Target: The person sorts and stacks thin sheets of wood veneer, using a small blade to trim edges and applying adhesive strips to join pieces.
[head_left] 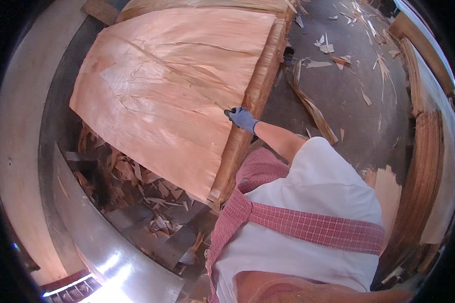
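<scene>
My right hand point(242, 118), in a blue glove with dark fingertips, is closed at the near right edge of a veneer stack. Its fingers grip the end of a long, thin tan wood strip point(205, 96). From there the strip runs up and left across the top pinkish veneer sheet point(162, 136), which looks wrinkled and has splits in places. Layered edges of the stack point(260, 86) show beneath that sheet, along its right side. My left hand is out of view.
Torn veneer scraps point(159, 224) litter the floor left of the stack, beside a shiny metal sheet point(111, 242). More scraps point(326, 45) and a long curled strip point(311, 103) lie to the right. Another veneer stack point(424, 166) stands at the far right.
</scene>
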Motion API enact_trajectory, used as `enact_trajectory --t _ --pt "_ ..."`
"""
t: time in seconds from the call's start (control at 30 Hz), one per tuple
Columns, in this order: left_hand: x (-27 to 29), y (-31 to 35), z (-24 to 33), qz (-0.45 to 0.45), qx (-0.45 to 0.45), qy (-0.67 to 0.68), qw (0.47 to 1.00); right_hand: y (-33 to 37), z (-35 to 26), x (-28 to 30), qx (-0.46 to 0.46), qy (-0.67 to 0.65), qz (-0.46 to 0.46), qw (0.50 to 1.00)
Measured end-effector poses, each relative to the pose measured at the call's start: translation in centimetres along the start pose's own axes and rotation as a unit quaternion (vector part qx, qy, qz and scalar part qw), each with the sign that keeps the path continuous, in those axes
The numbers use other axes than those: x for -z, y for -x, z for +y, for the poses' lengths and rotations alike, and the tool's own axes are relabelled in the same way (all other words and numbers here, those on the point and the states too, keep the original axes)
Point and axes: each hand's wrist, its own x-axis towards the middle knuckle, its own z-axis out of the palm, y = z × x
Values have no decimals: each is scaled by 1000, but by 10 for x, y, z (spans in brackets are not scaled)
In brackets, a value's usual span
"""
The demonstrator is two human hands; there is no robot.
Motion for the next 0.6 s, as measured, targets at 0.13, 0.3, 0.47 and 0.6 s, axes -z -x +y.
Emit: enact_trajectory --t 0.13,0.3,0.47,0.6 --pt "25 -6 -19 -18 -58 34 998 33 -7 -10 -24 -26 64 997" --pt "53 -5 -14 -29 -94 79 992 99 3 -32 21 -6 59 998" --pt "69 5 37 -46 -99 107 988 132 30 -108 255 283 161 910" --pt "82 -23 90 -135 -153 167 965 116 9 -212 382 232 79 891"
